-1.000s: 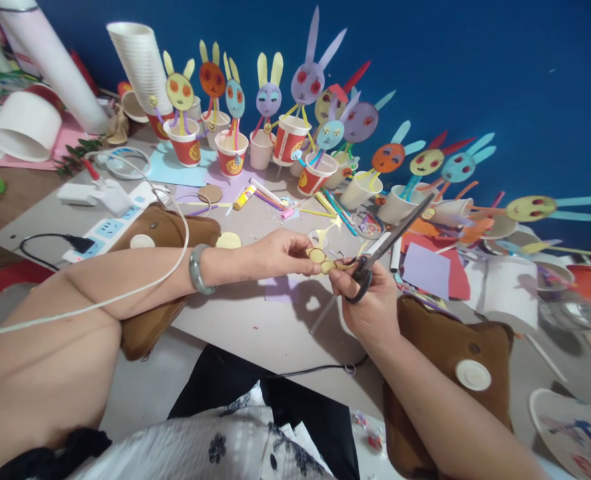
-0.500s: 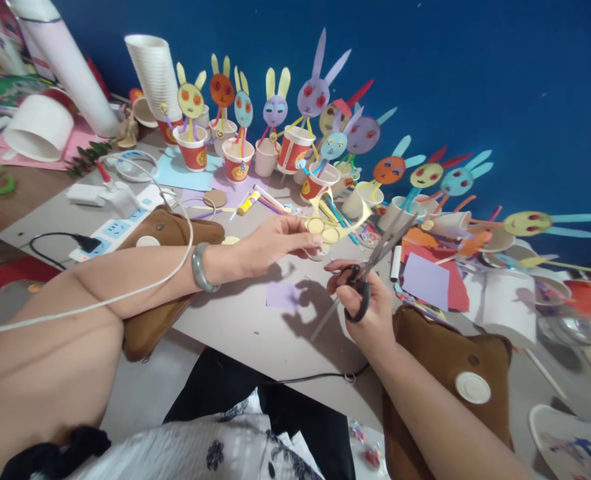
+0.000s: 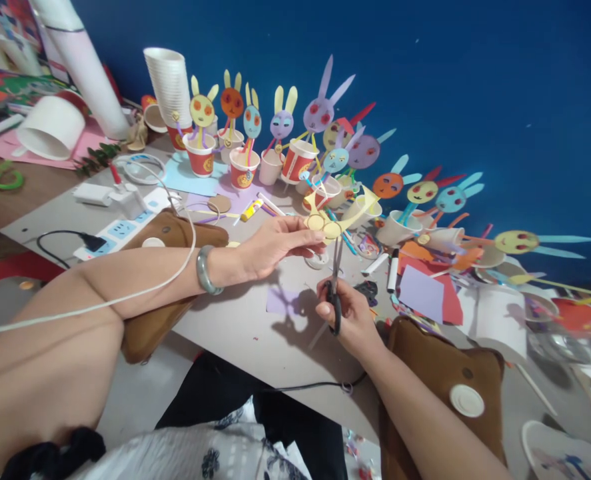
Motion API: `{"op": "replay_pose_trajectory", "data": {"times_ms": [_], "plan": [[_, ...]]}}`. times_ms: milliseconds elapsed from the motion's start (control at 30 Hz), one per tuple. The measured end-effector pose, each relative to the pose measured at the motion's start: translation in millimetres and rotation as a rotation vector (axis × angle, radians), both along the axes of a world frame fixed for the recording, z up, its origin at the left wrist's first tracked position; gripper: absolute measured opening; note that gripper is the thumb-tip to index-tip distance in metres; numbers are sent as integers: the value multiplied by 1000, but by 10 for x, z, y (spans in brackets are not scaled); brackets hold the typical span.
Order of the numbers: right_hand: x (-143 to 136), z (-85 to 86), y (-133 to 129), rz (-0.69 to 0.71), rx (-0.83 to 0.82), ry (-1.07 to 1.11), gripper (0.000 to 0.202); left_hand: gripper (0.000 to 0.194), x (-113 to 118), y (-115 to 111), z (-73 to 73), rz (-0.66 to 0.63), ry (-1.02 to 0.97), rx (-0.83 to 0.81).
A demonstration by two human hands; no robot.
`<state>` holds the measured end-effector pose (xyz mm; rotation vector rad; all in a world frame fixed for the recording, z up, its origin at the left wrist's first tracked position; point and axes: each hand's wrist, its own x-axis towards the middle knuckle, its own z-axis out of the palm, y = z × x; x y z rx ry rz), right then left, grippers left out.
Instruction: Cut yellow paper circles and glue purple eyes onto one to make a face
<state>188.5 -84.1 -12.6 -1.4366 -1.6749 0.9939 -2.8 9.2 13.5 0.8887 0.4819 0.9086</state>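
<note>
The left hand (image 3: 260, 250) pinches a thin, irregular piece of yellow paper (image 3: 352, 223) between closed fingers, raised over the grey bench (image 3: 240, 337) near the middle of the view. Two dark-outlined circles (image 3: 332, 231) sit side by side on it, both joined to the surrounding scrap; its upper edge is already hollowed into curved points, so the discs look outlined but not cut free. At the paper's 6 o'clock, the right hand (image 3: 358, 320) has its fingers curled around the black handles of metal scissors (image 3: 336, 263), blades upright and nearly together, tips close to the lower edge; whether they touch cannot be told. From the paper's 10 round to 3 o'clock stand assembled rabbit figures: flat oval faces, such as the purple one (image 3: 318, 115), with long pointed ears and slender limbs, set in smooth paper cups (image 3: 200, 160). A ribbed white cup stack (image 3: 168, 80) rises at 10 o'clock; at 4, a flat purple sheet (image 3: 422, 293) overlaps a red sheet (image 3: 452, 303).
</note>
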Motion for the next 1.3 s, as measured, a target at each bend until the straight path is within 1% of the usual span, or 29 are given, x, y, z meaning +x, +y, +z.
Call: {"op": "replay_pose_trajectory", "data": {"times_ms": [133,267,467,700,933,1300], "plan": [[-13,12,13,-2,15,3,58,31,-12,-27,-3,-42,34,28],[-29,44,15,-6,63,12,60,33,-4,-45,-45,-83,60,47],[-50,82,-5,-5,82,24,61,34,28,-64,-105,-92,75,76],[-47,73,10,-5,94,49,63,35,21,-92,-69,-101,102,76],[-48,64,6,-3,101,56,61,32,19,-97,-74,-108,115,73],[-37,57,3,2,87,60,62,31,16,-104,-66,-123,111,52]]}}
